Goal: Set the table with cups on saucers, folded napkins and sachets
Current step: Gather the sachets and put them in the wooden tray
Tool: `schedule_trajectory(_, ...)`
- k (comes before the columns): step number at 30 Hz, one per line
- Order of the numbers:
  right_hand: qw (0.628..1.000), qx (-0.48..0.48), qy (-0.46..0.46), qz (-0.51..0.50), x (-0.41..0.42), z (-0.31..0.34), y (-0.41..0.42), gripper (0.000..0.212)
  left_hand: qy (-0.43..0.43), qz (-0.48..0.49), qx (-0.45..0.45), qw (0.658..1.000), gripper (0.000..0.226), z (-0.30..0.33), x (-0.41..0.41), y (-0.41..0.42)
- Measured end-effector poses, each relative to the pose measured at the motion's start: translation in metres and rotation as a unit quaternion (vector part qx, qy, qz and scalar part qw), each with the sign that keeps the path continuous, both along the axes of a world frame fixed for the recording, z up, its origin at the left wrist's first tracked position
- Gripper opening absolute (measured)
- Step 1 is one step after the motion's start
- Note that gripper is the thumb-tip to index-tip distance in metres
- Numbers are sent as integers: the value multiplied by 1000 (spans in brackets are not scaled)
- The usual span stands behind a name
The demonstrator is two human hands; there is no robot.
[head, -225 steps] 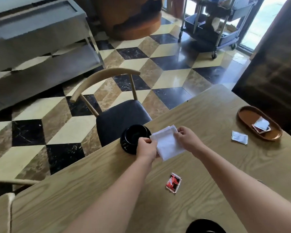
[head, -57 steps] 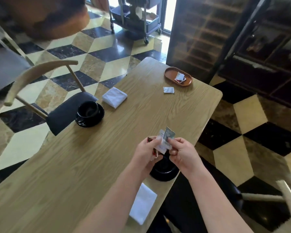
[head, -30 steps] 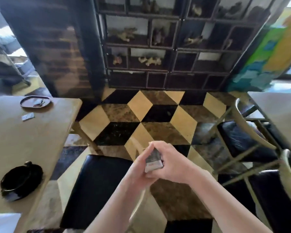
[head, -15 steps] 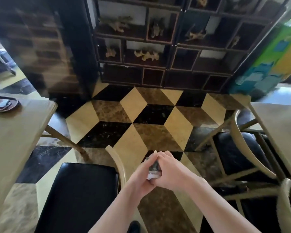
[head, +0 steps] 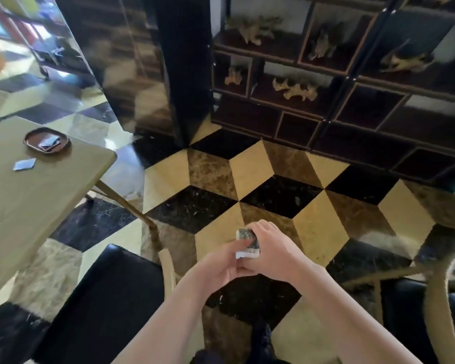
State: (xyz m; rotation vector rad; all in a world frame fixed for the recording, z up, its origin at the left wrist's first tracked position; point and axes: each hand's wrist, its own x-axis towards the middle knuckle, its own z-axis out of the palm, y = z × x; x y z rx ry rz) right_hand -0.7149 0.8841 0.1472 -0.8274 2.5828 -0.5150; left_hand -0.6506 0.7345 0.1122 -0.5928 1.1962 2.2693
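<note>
Holding a small bunch of sachets (head: 246,243) at waist height over the tiled floor (head: 260,164), well off any table. Both hands pinch it: left hand (head: 221,264) from below, right hand (head: 271,249) wrapped over the top. How many sachets, can't tell, too blurred. Step in hand looks like carrying sachets to the next place setting. Next move calls for reaching a table edge and peeling one sachet off the bunch. Wooden table (head: 37,200) sits to the left, its corner near; on it a brown tray (head: 28,139) with packets, plus one loose packet (head: 24,164). Black chair (head: 103,298) just left of the arms, another chair (head: 441,292) right. Open floor ahead up to the dark cabinet (head: 352,88).
</note>
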Motion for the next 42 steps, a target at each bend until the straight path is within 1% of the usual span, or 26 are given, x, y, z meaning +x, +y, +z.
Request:
schedule_trajectory(3, 999, -9, -7, 31, -45, -2, -2, 67, -17, 67, -77, 995, 33, 6, -38, 5)
schedule_trajectory(5, 998, -30, -34, 42, -76, -1, -13, 76, -19, 117, -95, 988, 31, 9, -64, 0)
schedule_trajectory(8, 986, -84, -135, 45, -123, 0, -36, 105, 6, 182, -88, 979, 22, 7, -98, -18)
schedule_trajectory(9, 980, -101, -166, 43, -138, -1, -46, 108, 9, 206, -88, 975, 21, 4, -108, -26)
schedule_trajectory(10, 975, -114, -186, 43, -153, -3, -57, 106, 6, 235, -89, 968, 22, 1, -119, -36)
schedule_trajectory(12, 972, -126, -193, 52, -182, -7, -84, 92, -4, 296, -80, 952, 25, -9, -142, -60)
schedule_trajectory(14, 966, -143, -212, 44, -210, -10, -119, 71, -9, 333, -71, 940, 28, -14, -164, -89)
schedule_trajectory(17, 945, -167, -280, 2, -243, -9, -178, 37, -18, 373, -50, 926, 30, -10, -193, -138)
schedule_trajectory(19, 943, -175, -283, 15, -261, -9, -217, 14, -18, 403, -46, 914, 24, -5, -210, -172)
schedule_trajectory(20, 942, -175, -287, 20, -269, -8, -237, 10, -21, 418, -47, 907, 23, -2, -218, -189)
schedule_trajectory(25, 924, -158, -347, 38, -300, -16, -331, 8, -51, 470, -64, 879, 21, 13, -240, -266)
schedule_trajectory(30, 898, -110, -418, 83, -322, -39, -423, 4, -76, 537, -70, 837, 25, 3, -244, -329)
schedule_trajectory(32, 888, -85, -441, 103, -333, -45, -462, 5, -97, 564, -67, 817, 25, -1, -250, -353)
schedule_trajectory(35, 869, -37, -472, 142, -347, -54, -516, 6, -136, 616, -79, 772, 25, -10, -259, -383)
schedule_trajectory(37, 864, -15, -470, 178, -351, -55, -540, 2, -151, 651, -72, 740, 26, -13, -262, -397)
schedule_trajectory(40, 853, 12, -473, 219, -358, -60, -590, 6, -153, 711, -32, 685, 26, -14, -266, -431)
schedule_trajectory(42, 845, 23, -482, 233, -356, -64, -621, 9, -155, 741, 14, 653, 20, -15, -260, -458)
